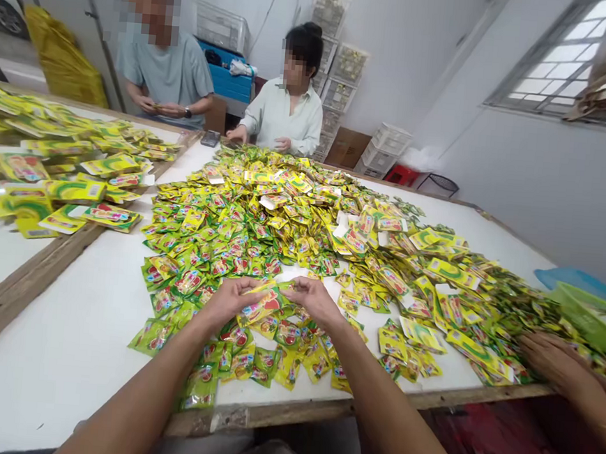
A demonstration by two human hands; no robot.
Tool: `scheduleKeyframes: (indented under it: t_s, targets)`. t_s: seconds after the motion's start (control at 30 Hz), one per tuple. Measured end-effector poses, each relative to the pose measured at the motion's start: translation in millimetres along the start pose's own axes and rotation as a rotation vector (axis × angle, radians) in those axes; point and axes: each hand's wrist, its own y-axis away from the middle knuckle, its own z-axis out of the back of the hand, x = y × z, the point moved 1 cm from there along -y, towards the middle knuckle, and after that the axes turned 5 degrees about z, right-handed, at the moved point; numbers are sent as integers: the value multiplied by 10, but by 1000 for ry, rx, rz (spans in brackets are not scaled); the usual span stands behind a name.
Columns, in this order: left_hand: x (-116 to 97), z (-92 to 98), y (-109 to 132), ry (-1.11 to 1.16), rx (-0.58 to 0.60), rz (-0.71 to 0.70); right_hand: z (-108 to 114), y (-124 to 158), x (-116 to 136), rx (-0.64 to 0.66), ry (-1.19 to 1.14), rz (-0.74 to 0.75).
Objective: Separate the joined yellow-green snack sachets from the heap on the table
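My left hand (231,300) is closed on the left side of a small yellow box (262,306) with red and green print. At the box's upper right end, the fingers of my right hand (310,299) are pinched together; a green packet seems to be between them, partly hidden. Both hands are just above the near part of a broad pile of green and yellow packets (228,249). Loose packets (265,364) lie below the hands, toward the wooden table edge.
Yellow boxes (104,215) are heaped on the left, across a wooden strip (26,282). Another person's hands (549,358) reach into the pile at right, near a green basket (589,323). Two people (165,73) (291,111) are at the far side. The white tabletop (90,322) shows at left.
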Motion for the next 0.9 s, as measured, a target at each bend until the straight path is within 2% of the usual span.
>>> scheduleKeyframes:
  t_s: [0.1,0.17,0.27,0.33,0.43,0.57,0.7,0.8,0.9]
  targets:
    - [16,-15,-16,123,-8,69,95,-13,11,-69,33,-10]
    - [14,-11,-24,169,-36,94,191,-8,-6,-179,115,-39]
    - [-7,6,-27,178,-100,103,330,20,-112,-382,505,-118]
    - [-17,16,-29,161,-136,98,354,30,-238,-396,759,-185]
    - [-13,36,-37,94,-181,60,297,21,-446,-351,900,-187]
    - [8,67,-51,21,-232,14,263,9,-563,-355,750,-92]
    - [7,69,-66,-60,-251,-12,311,37,-382,-407,415,-39]
    - [4,53,-65,-92,-242,-9,254,57,-159,-308,147,-8]
    - [-2,46,-46,-78,-200,-4,158,51,-18,-200,-2,7]
